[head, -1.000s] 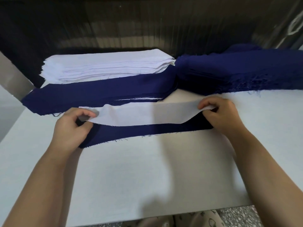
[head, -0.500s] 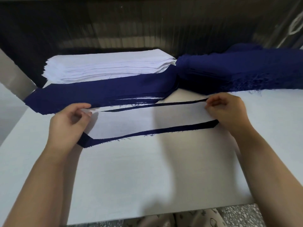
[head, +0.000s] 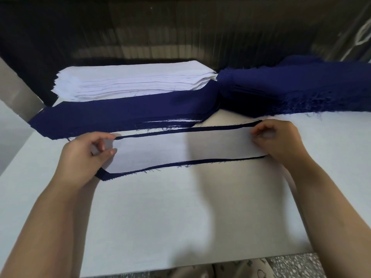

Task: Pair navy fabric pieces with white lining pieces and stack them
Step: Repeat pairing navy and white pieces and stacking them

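Observation:
A white lining piece (head: 180,151) lies flat on top of a navy fabric piece (head: 176,164), whose edges show as thin dark strips along the near and far sides. My left hand (head: 84,157) pinches the pair's left end with curled fingers. My right hand (head: 281,141) pinches the right end. Behind them lies a stack of paired navy pieces (head: 124,115) with white edges peeking out. A stack of white lining pieces (head: 132,81) sits at the back left, and a pile of navy fabric pieces (head: 297,87) at the back right.
Everything rests on a pale table (head: 180,217) whose near edge runs along the bottom. A dark ribbed wall (head: 180,33) stands behind the stacks. A grey post (head: 18,93) rises at the left. Speckled floor (head: 297,265) shows below the table edge.
The white lining has been lowered flat and squared onto the navy piece, which now shows only as narrow borders. Both hands shifted slightly away from me, still at the ends.

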### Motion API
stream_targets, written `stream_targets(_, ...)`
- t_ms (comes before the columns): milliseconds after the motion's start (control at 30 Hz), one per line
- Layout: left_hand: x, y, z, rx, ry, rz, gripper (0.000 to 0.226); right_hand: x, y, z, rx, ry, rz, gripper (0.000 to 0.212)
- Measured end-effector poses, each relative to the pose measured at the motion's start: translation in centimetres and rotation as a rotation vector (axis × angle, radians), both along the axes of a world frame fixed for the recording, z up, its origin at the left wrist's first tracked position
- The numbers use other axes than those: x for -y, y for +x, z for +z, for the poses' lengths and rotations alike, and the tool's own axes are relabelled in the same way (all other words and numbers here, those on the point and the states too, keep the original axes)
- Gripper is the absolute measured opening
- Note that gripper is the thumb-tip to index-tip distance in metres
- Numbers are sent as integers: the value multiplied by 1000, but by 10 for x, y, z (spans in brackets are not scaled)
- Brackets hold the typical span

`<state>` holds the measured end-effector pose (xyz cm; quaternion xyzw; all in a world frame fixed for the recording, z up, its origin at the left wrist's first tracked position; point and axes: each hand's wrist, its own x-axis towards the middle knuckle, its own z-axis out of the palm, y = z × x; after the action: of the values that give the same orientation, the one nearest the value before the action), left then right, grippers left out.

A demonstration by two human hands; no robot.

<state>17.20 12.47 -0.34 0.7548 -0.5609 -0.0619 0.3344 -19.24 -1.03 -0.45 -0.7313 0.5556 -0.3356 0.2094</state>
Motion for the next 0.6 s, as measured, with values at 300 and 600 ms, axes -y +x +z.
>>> stream_targets(300,-1,3,-1,24,-17,16,27,0,-1,0,-9,34,-46,26)
stream_targets(600,-1,6,-2,27,-29,8,28,1,-1,-2,-9,-3,-99,30)
